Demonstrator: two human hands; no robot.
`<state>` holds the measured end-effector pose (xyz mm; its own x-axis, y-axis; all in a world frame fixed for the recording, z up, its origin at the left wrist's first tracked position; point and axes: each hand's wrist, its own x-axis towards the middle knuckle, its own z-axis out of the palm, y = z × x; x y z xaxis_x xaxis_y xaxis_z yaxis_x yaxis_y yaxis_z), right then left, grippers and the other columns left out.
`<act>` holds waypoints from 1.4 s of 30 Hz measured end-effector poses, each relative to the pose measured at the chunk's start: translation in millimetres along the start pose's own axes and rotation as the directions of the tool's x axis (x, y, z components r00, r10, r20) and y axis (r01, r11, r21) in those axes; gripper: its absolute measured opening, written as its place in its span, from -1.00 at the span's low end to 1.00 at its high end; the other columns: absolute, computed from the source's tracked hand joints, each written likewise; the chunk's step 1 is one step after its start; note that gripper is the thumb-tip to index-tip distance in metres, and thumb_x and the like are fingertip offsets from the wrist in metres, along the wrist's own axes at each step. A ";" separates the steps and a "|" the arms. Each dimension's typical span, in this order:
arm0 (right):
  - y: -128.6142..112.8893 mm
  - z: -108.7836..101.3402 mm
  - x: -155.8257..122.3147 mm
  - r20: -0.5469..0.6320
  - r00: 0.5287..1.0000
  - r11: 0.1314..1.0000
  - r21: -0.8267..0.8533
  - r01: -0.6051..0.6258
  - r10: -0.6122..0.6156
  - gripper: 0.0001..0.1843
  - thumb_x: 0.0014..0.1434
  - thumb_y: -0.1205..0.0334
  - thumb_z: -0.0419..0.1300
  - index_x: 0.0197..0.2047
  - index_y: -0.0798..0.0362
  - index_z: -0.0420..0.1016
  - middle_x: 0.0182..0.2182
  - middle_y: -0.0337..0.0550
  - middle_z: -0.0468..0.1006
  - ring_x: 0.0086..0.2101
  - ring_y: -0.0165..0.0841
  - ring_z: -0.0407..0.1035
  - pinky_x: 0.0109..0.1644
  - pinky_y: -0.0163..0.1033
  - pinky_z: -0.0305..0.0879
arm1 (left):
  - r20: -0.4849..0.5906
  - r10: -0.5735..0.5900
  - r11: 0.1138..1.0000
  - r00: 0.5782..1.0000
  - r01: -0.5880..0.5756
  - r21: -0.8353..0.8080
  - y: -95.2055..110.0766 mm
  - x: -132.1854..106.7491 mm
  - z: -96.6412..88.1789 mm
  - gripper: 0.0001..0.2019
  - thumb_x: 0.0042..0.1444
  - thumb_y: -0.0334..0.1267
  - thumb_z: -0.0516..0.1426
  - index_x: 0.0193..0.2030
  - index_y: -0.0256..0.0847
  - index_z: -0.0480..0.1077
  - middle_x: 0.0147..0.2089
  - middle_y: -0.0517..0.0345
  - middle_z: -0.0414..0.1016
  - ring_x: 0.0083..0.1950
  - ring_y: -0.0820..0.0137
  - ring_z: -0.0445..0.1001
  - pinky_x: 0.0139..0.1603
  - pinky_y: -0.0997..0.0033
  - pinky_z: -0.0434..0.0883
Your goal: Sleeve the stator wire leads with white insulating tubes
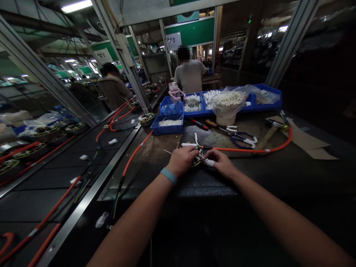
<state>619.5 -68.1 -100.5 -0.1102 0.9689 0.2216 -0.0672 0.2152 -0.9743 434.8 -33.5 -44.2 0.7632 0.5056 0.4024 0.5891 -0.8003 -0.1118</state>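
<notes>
On the bench before me lies a small motor stator (197, 161), mostly hidden under my fingers. My left hand (182, 160) bends over its near left side, fingers closed at the wires; what they pinch is hidden. At its right edge my right hand (222, 164) has thumb and fingers closed on a white wrapped piece (209, 162). White sleeves (187, 145) stick out behind my left hand. An orange-sleeved cable (239, 150) runs from the stator to the right, then curves up towards the back.
Behind are a blue tray of thin white sticks (167, 129), blue bins (205, 111) and a bag-lined tub (226, 116). Blue-handled scissors (243, 140), a red marker (199, 124) and a hammer (268, 137) lie rightward. A conveyor (91, 178) carries cabled stators at left. Two people sit beyond.
</notes>
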 end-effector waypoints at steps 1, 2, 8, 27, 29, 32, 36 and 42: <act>-0.2 0.4 0.2 -0.006 1.000 1.000 -0.002 -0.001 0.001 -0.75 -0.13 0.16 0.36 -0.38 0.03 0.41 -0.41 -0.27 0.48 -0.34 -0.35 0.36 -0.15 -0.19 0.28 | 0.004 0.014 1.000 1.000 -0.014 -0.004 0.9 -0.2 -0.1 -0.86 0.20 -0.27 0.07 -0.19 -0.13 0.45 -0.22 0.18 0.52 -0.24 0.42 0.47 -0.34 0.52 0.31; -0.3 0.7 0.2 -0.010 1.000 1.000 -0.002 -0.002 0.002 -0.75 -0.12 0.15 0.36 -0.39 0.03 0.41 -0.42 -0.28 0.48 -0.35 -0.35 0.36 -0.16 -0.19 0.28 | 0.004 0.019 1.000 1.000 -0.019 -0.005 1.6 -0.5 0.0 -0.86 0.20 -0.26 0.07 -0.19 -0.13 0.45 -0.23 0.19 0.52 -0.25 0.42 0.47 -0.34 0.52 0.31; -0.7 2.4 -2.4 -0.004 1.000 1.000 0.012 -0.008 0.008 -0.74 -0.11 0.12 0.35 -0.36 0.03 0.41 -0.37 -0.24 0.52 -0.30 -0.33 0.39 -0.11 -0.16 0.29 | -0.035 -0.049 0.999 0.998 0.050 0.004 -1.9 -0.6 0.2 -0.83 0.21 -0.32 0.03 -0.15 -0.20 0.44 -0.17 0.07 0.50 -0.24 0.37 0.47 -0.31 0.48 0.34; -4.6 7.5 -3.8 -0.050 0.998 0.999 0.009 -0.039 0.040 -0.69 -0.16 0.07 0.37 -0.39 0.02 0.41 -0.41 -0.27 0.50 -0.33 -0.33 0.39 -0.12 -0.15 0.29 | -0.020 0.012 0.999 1.000 -0.012 -0.038 -6.8 -0.9 1.1 -0.84 0.21 -0.24 0.06 -0.19 -0.17 0.45 -0.24 0.13 0.51 -0.26 0.39 0.46 -0.33 0.50 0.31; -5.0 7.0 -3.0 -0.045 0.998 0.999 0.015 -0.045 0.045 -0.69 -0.16 0.08 0.37 -0.39 0.03 0.40 -0.41 -0.27 0.50 -0.34 -0.34 0.38 -0.14 -0.16 0.30 | -0.017 0.019 0.999 1.000 -0.020 -0.043 -7.6 -0.8 1.0 -0.85 0.20 -0.25 0.07 -0.19 -0.17 0.45 -0.24 0.13 0.51 -0.25 0.39 0.46 -0.33 0.50 0.31; -5.1 6.3 -3.5 -0.038 0.998 0.999 0.024 -0.040 0.041 -0.69 -0.16 0.08 0.38 -0.39 0.03 0.41 -0.39 -0.26 0.50 -0.32 -0.34 0.39 -0.13 -0.16 0.30 | -0.031 -0.002 0.999 1.000 0.000 -0.045 -8.3 -1.7 1.4 -0.84 0.20 -0.29 0.06 -0.16 -0.19 0.45 -0.20 0.09 0.51 -0.24 0.38 0.47 -0.33 0.49 0.32; -2.3 5.4 -4.5 -0.039 0.999 0.999 0.025 -0.028 0.029 -0.69 -0.16 0.08 0.37 -0.38 0.02 0.41 -0.39 -0.26 0.50 -0.31 -0.33 0.38 -0.11 -0.16 0.29 | -0.035 0.003 0.997 0.999 -0.005 -0.074 -7.6 -1.6 2.1 -0.83 0.21 -0.29 0.04 -0.16 -0.22 0.45 -0.20 0.05 0.52 -0.23 0.35 0.47 -0.30 0.46 0.34; 2.2 7.6 2.2 -0.078 0.997 1.000 -0.003 -0.022 0.021 -0.67 -0.21 0.06 0.36 -0.42 0.00 0.36 -0.45 -0.29 0.46 -0.36 -0.34 0.35 -0.18 -0.18 0.29 | -0.006 0.101 0.977 0.995 -0.100 -0.188 0.7 -0.3 -1.9 -0.78 0.18 -0.36 0.05 -0.07 -0.14 0.43 -0.20 0.11 0.51 -0.18 0.40 0.48 -0.20 0.45 0.39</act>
<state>611.5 -66.4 -101.8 -0.0343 0.9798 0.1969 -0.0620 0.1946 -0.9789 434.5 -34.8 -42.7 0.8172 0.4204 0.3943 0.4492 -0.8932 0.0213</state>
